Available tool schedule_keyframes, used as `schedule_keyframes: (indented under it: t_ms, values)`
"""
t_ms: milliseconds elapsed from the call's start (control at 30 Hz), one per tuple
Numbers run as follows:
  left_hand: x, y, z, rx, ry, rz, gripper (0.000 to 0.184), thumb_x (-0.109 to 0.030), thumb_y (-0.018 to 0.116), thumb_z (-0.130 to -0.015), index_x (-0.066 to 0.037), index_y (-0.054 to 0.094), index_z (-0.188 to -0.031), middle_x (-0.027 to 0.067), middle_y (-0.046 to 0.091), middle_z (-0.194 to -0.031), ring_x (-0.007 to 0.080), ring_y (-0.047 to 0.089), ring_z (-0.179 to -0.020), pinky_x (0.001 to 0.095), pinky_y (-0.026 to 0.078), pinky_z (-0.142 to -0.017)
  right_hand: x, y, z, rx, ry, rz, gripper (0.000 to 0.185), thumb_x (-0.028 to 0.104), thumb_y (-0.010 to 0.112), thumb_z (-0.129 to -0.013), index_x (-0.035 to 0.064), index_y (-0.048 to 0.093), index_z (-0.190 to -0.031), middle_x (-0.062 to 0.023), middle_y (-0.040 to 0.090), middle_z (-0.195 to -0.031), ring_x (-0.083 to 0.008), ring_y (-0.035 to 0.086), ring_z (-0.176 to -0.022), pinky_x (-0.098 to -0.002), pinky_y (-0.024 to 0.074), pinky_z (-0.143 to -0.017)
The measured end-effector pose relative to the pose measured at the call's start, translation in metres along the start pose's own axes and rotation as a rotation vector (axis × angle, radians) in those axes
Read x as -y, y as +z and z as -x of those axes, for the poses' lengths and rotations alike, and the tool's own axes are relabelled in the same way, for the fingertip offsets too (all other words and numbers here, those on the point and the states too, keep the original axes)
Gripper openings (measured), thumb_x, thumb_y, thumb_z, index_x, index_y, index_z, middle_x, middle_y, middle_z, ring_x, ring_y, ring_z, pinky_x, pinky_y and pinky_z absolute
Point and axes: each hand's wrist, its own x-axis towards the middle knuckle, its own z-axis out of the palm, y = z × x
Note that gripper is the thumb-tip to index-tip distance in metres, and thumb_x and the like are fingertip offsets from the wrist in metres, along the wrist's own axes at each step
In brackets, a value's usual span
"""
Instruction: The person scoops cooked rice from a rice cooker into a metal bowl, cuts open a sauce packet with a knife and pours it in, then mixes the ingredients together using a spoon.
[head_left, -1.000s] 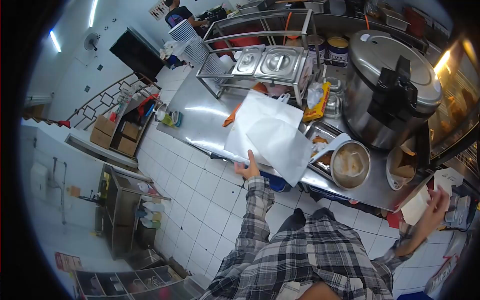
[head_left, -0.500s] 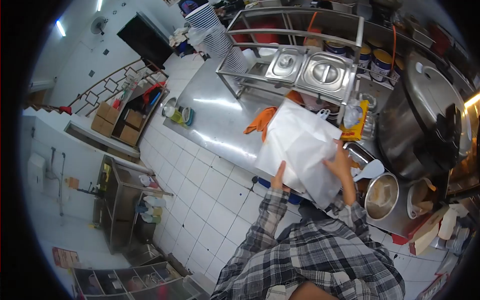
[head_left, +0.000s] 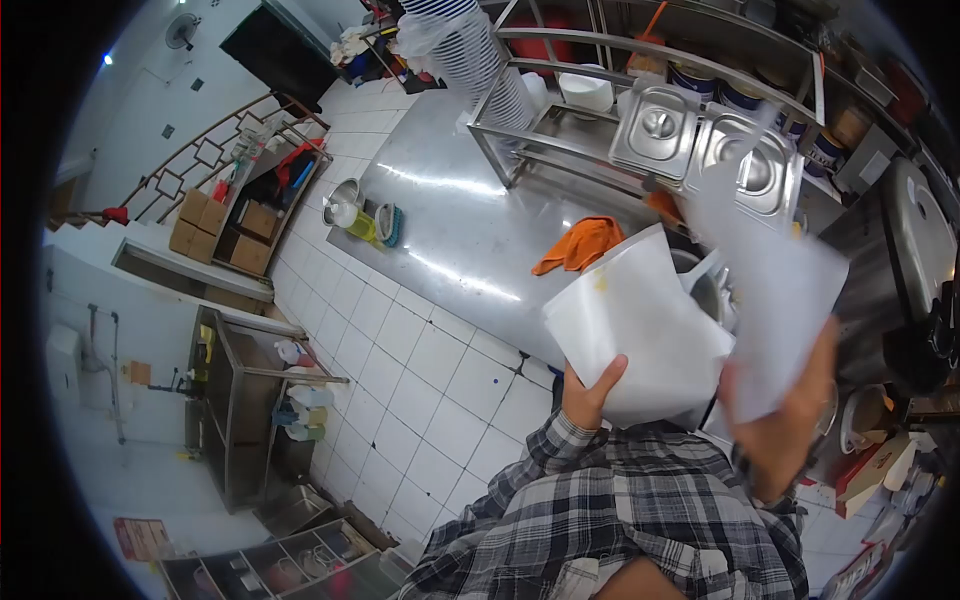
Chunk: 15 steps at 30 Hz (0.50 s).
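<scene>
My left hand (head_left: 592, 392), its thumb on top, grips the near left edge of a stack of white paper (head_left: 640, 335). A small yellowish spot marks the far left part of the stack. On the other side, my right hand (head_left: 790, 425) is smeared by motion and closed on a white paper sheet (head_left: 785, 300), held up apart from the stack. That sheet is blurred and partly covers the lidded pans behind it. Just beyond the stack, an orange cloth (head_left: 582, 245) lies crumpled on the steel table (head_left: 440, 220).
Lidded steel pans (head_left: 655, 130) sit in a metal rack (head_left: 600, 50) at the back. Stacked cups (head_left: 480, 75) stand to its left. A large steel pot (head_left: 880, 260) is at right. A bowl (head_left: 345, 195) and a brush (head_left: 388, 225) lie near the table's far left end.
My right hand has moved right, lifting a sheet away from the stack. My left hand has shifted slightly right with the stack. The view has turned a little.
</scene>
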Motion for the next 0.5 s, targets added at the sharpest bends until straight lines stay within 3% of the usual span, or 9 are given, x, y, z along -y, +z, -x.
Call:
schedule_keyframes:
  t_ms: [67,133,200,300,367,467,500]
  values:
    - [-0.013,-0.027,-0.009,0.096,0.017,0.071,0.069,-0.024,0.072,-0.076,0.003,0.034,-0.127,0.0155,0.053,-0.111,0.0236,0.057,-0.095,0.0325,0.049,-0.08,0.023,0.052,-0.001,0.271,-0.178,-0.112,0.033,0.005,0.071,-0.061,0.0011,0.056,-0.089,-0.0194,0.039,-0.137,-0.0476,0.038,-0.122,-0.0573,0.0337,-0.096]
    - [-0.016,-0.068,-0.019,0.216,0.083,0.162,0.076,-0.026,0.073,-0.073,-0.001,0.031,-0.131,0.0163,0.048,-0.118,0.0262,0.055,-0.1,0.0341,0.049,-0.079,0.056,0.103,-0.001,0.547,-0.147,-0.173,0.041,0.011,0.074,-0.059,0.0024,0.056,-0.094,-0.0203,0.03,-0.143,-0.0469,0.027,-0.13,-0.0621,0.0269,-0.1]
    - [-0.024,-0.107,-0.04,0.283,0.079,0.247,0.076,-0.026,0.073,-0.073,-0.001,0.03,-0.131,0.0163,0.047,-0.119,0.0265,0.055,-0.101,0.0347,0.049,-0.079,0.083,0.156,-0.004,0.542,-0.15,-0.32,0.04,0.018,0.074,-0.062,0.0033,0.056,-0.094,-0.0204,0.026,-0.145,-0.047,0.024,-0.132,-0.0639,0.0239,-0.101]
    - [-0.04,-0.164,-0.079,0.203,0.012,0.342,0.077,-0.026,0.073,-0.072,-0.002,0.029,-0.132,0.0163,0.046,-0.12,0.027,0.054,-0.102,0.0356,0.048,-0.08,0.136,0.202,-0.024,0.476,-0.185,-0.431,0.031,0.026,0.073,-0.069,0.0063,0.058,-0.087,-0.02,0.023,-0.147,-0.0462,0.018,-0.135,-0.0654,0.0172,-0.103]
    - [-0.044,-0.198,-0.109,0.08,-0.036,0.384,0.078,-0.027,0.073,-0.072,-0.003,0.029,-0.132,0.0162,0.046,-0.121,0.0273,0.053,-0.103,0.0362,0.048,-0.08,0.165,0.231,-0.04,0.422,-0.295,-0.329,0.045,0.043,0.066,-0.075,0.0093,0.058,-0.103,-0.0197,0.02,-0.148,-0.0478,0.012,-0.135,-0.0699,0.0106,-0.101]
    - [-0.034,-0.25,-0.159,-0.172,-0.087,0.391,0.079,-0.027,0.072,-0.072,-0.004,0.028,-0.133,0.0162,0.044,-0.122,0.0278,0.052,-0.104,0.0371,0.048,-0.081,0.179,0.298,-0.05,0.27,-0.285,-0.335,0.058,0.055,0.055,-0.08,0.0167,0.05,-0.123,-0.0191,0.018,-0.149,-0.0496,0.008,-0.135,-0.0718,0.004,-0.1]
    - [-0.028,-0.266,-0.175,-0.272,-0.095,0.377,0.079,-0.028,0.072,-0.072,-0.004,0.028,-0.133,0.0162,0.044,-0.123,0.028,0.052,-0.105,0.0374,0.048,-0.081,0.174,0.323,-0.049,0.31,-0.246,-0.293,0.061,0.058,0.051,-0.081,0.0192,0.047,-0.127,-0.0192,0.019,-0.149,-0.05,0.008,-0.135,-0.0721,0.002,-0.099]
